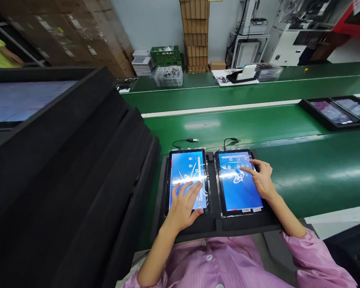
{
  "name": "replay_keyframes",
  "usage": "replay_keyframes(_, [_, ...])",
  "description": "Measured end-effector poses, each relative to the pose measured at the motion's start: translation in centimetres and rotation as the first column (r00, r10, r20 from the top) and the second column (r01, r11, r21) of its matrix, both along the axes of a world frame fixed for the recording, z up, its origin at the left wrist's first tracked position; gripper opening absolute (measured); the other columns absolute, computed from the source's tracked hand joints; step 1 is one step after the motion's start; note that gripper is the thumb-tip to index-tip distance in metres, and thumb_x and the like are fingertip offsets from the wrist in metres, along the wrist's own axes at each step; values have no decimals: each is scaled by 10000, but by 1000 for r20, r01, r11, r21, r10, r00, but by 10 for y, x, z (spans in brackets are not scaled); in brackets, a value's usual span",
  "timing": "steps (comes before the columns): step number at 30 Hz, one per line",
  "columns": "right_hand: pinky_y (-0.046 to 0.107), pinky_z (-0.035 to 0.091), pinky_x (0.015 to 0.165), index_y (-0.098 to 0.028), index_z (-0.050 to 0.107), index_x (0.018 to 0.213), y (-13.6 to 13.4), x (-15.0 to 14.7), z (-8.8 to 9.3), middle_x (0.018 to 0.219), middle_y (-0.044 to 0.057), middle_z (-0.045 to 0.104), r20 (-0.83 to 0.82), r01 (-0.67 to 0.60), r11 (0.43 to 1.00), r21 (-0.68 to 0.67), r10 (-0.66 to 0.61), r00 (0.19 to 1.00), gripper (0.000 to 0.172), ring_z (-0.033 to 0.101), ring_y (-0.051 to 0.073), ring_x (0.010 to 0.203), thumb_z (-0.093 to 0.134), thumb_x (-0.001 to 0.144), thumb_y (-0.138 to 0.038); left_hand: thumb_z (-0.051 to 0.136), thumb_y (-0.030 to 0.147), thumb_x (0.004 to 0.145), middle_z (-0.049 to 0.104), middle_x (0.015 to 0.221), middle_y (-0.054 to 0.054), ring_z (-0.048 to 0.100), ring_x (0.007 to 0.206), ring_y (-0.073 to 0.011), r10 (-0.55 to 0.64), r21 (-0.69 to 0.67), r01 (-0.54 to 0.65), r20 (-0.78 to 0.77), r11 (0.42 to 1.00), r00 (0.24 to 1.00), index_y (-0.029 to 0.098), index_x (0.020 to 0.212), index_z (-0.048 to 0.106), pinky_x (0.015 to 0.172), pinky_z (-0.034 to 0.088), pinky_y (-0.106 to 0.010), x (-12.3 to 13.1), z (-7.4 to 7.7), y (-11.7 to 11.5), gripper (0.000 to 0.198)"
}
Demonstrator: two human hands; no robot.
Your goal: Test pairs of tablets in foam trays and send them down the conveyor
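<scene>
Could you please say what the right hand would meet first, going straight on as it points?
The right hand would probably meet the tablet on the right, beneath its fingers; whether they touch it is unclear.

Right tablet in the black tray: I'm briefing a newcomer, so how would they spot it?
At the green bench, find the black tray. In it, the right tablet lies under the right hand, its screen blue. Unlike the left tablet, it shows white labels along its bottom edge.
</scene>
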State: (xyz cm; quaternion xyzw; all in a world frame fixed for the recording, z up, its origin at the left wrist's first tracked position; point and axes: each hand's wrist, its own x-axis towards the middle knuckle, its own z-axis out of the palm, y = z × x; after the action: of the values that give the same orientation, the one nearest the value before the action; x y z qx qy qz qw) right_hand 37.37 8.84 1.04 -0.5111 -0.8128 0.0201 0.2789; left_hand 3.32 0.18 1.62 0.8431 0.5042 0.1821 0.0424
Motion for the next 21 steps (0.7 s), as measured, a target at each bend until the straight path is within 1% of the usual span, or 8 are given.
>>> replay_keyframes(2, [550, 320, 980, -394, 639, 1319, 4, -4, -1, 1351, 107, 437, 62, -6, 1000, -19, 7, 998, 617, 406, 344, 1206, 147, 991, -572, 150, 702, 944, 609, 1393, -141, 467, 1298, -325, 8, 4, -8, -2, 1000, 1000, 200, 1522, 387, 1145, 164, -521, 0, 0, 0, 802])
replay_keyframes(5, [555, 311, 981, -414, 558, 1397, 16, -14, 0, 1404, 110, 391, 135, 10, 999, -49, -4, 991, 580, 373, 354, 1229, 204, 979, -604, 160, 703, 944, 620, 1384, -129, 484, 1282, -325, 9, 30, -9, 11, 999, 1000, 210, 1524, 384, 1135, 181, -512, 0, 0, 0, 794])
replay_keyframes(8, [559, 292, 998, -396, 558, 1395, 28, -21, 2, 1418, 115, 374, 167, 31, 999, -20, -27, 986, 558, 365, 349, 1228, 249, 976, -598, 168, 698, 948, 627, 1377, -119, 505, 1253, -321, 10, 69, -13, 36, 998, 999, 217, 1533, 366, 1118, 196, -502, 0, 2, 0, 783])
replay_keyframes(12, [542, 302, 985, -341, 633, 1298, 33, -22, 2, 1392, 122, 391, 129, 143, 989, 28, -145, 981, 538, 368, 337, 1212, 252, 984, -553, 170, 677, 960, 630, 1371, -116, 508, 1238, -312, -3, 104, -3, 53, 995, 999, 203, 1546, 328, 1106, 178, -489, 0, 2, 1, 770])
replay_keyframes(15, [555, 285, 979, -346, 684, 1200, 29, -18, 1, 1378, 110, 399, 118, 180, 983, 38, -184, 976, 484, 372, 349, 1200, 295, 974, -527, 214, 656, 972, 635, 1367, -95, 496, 1246, -311, 1, 93, -5, 41, 996, 999, 233, 1538, 346, 1111, 126, -495, 2, 2, 1, 720])
replay_keyframes(18, [565, 276, 974, -318, 646, 1243, 26, -14, 1, 1372, 122, 389, 40, 230, 969, 88, -234, 971, 485, 365, 372, 1205, 331, 949, -540, 223, 660, 971, 632, 1370, -87, 495, 1234, -310, 38, 99, -43, 51, 994, 998, 256, 1523, 376, 1106, 97, -502, 2, 2, 0, 701])
replay_keyframes(21, [545, 297, 958, -265, 594, 1258, 25, -10, -1, 1285, 141, 429, -61, 268, 958, 106, -262, 963, 514, 385, 367, 1174, 298, 947, -548, 170, 663, 971, 624, 1373, -102, 483, 1241, -308, 104, 124, -118, 110, 985, 988, 246, 1503, 409, 1085, 135, -493, -1, 3, -1, 718])
